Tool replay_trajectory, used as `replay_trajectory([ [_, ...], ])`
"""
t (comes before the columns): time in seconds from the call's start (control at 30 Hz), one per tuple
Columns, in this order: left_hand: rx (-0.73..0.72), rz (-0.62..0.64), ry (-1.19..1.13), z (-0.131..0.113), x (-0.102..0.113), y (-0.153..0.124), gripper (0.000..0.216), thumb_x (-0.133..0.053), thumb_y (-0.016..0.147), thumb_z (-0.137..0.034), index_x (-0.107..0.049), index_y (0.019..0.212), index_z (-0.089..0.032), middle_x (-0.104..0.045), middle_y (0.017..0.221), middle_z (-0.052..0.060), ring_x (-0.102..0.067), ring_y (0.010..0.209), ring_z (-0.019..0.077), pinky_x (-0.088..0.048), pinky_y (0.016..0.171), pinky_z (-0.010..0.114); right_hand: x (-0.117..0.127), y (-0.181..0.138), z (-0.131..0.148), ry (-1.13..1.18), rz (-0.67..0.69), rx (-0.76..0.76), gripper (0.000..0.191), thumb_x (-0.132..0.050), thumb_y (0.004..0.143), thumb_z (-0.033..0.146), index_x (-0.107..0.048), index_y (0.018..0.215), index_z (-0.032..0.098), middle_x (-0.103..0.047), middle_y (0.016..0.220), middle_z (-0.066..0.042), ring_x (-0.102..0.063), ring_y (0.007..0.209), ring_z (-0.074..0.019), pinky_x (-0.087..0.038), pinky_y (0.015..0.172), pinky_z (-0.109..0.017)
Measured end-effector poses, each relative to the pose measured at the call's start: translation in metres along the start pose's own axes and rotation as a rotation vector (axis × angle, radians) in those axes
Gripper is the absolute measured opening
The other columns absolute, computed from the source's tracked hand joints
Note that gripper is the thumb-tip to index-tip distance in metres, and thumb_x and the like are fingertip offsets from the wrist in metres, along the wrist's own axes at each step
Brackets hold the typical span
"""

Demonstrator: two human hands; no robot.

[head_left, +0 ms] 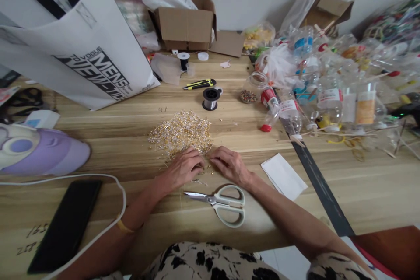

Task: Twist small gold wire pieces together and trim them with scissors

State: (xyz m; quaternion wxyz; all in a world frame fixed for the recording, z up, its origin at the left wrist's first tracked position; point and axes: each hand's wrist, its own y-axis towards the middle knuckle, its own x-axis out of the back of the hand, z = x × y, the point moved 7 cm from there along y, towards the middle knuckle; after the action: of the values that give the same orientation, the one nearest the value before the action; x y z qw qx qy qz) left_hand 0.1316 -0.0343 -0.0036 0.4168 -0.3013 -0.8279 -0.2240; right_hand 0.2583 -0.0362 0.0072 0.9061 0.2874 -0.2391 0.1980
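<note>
A loose pile of small gold and silvery beads [182,131] lies on the wooden table. At its near edge my left hand [186,166] rests with curled fingers pressed together; whatever they may hold is too small to make out. Close beside it, my right hand [230,165] has its fingers bent together toward the left one, and their content is hidden too. A few gold bits lie between the hands. Scissors [226,203] with pale handles lie just below, blades spread a little and pointing left. A short beaded strand [199,182] sits above the blades.
Beyond the pile are a wire spool [210,98] and a yellow-black utility knife [199,84]. Plastic bottles [330,100] crowd the right, near a folded white paper [284,176]. A black phone [65,225], white cable [123,192] and large paper bag [82,52] occupy the left.
</note>
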Motion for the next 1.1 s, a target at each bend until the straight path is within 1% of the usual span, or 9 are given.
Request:
replay_trajectory([
  [0.13,0.021,-0.022,-0.077,0.002,0.001,0.001,0.011,-0.059,0.082,-0.012,-0.063,0.073,-0.017,-0.063,0.077,0.003,-0.053,0.081,0.0179,-0.042,0.076,0.03,0.0,0.0,0.002,0.024,0.004,0.011,0.015,-0.048,0.095,0.022,-0.061,0.098,0.016,-0.063,0.086,-0.007,-0.061,0.079,-0.0148,-0.052,0.073,-0.028],
  [0.27,0.057,-0.098,-0.174,0.006,0.004,0.0,0.011,-0.061,0.08,-0.012,-0.065,0.071,-0.017,-0.066,0.074,0.003,-0.056,0.079,0.017,-0.044,0.075,0.03,-0.003,-0.002,0.0,0.017,0.035,0.013,0.016,-0.048,0.095,0.022,-0.062,0.098,0.016,-0.062,0.088,-0.008,-0.061,0.079,-0.0152,-0.052,0.072,-0.028],
  [0.4,0.135,-0.204,-0.259,0.013,0.007,-0.003,0.009,-0.062,0.078,-0.011,-0.067,0.074,-0.016,-0.067,0.075,0.004,-0.059,0.077,0.0165,-0.047,0.072,0.029,-0.003,-0.002,-0.001,-0.023,0.02,0.036,0.015,-0.047,0.095,0.021,-0.061,0.097,0.017,-0.062,0.089,-0.008,-0.061,0.08,-0.0153,-0.052,0.073,-0.028],
  [0.53,0.221,-0.257,-0.326,0.019,0.008,-0.005,0.007,-0.064,0.076,-0.011,-0.068,0.075,-0.015,-0.066,0.072,0.004,-0.059,0.07,0.0148,-0.046,0.066,0.025,-0.005,-0.003,0.001,-0.081,0.028,0.07,0.017,-0.045,0.095,0.021,-0.06,0.101,0.017,-0.063,0.092,-0.009,-0.061,0.083,-0.016,-0.052,0.074,-0.029],
  [0.77,0.306,-0.283,-0.398,0.021,0.012,-0.004,0.005,-0.063,0.075,-0.013,-0.067,0.072,-0.014,-0.064,0.067,0.002,-0.056,0.062,0.0116,-0.044,0.057,0.021,-0.009,-0.004,0.001,-0.177,0.081,0.071,0.018,-0.042,0.096,0.022,-0.06,0.098,0.017,-0.064,0.091,-0.009,-0.061,0.08,-0.017,-0.052,0.071,-0.029],
  [1.1,0.303,-0.302,-0.424,0.024,0.01,-0.004,0.006,-0.061,0.075,-0.012,-0.065,0.071,-0.014,-0.063,0.066,0.002,-0.055,0.061,0.0111,-0.043,0.057,0.021,-0.011,-0.003,0.001,-0.213,0.107,0.078,0.017,-0.043,0.096,0.021,-0.059,0.097,0.017,-0.063,0.091,-0.009,-0.06,0.079,-0.0169,-0.051,0.07,-0.029],
])
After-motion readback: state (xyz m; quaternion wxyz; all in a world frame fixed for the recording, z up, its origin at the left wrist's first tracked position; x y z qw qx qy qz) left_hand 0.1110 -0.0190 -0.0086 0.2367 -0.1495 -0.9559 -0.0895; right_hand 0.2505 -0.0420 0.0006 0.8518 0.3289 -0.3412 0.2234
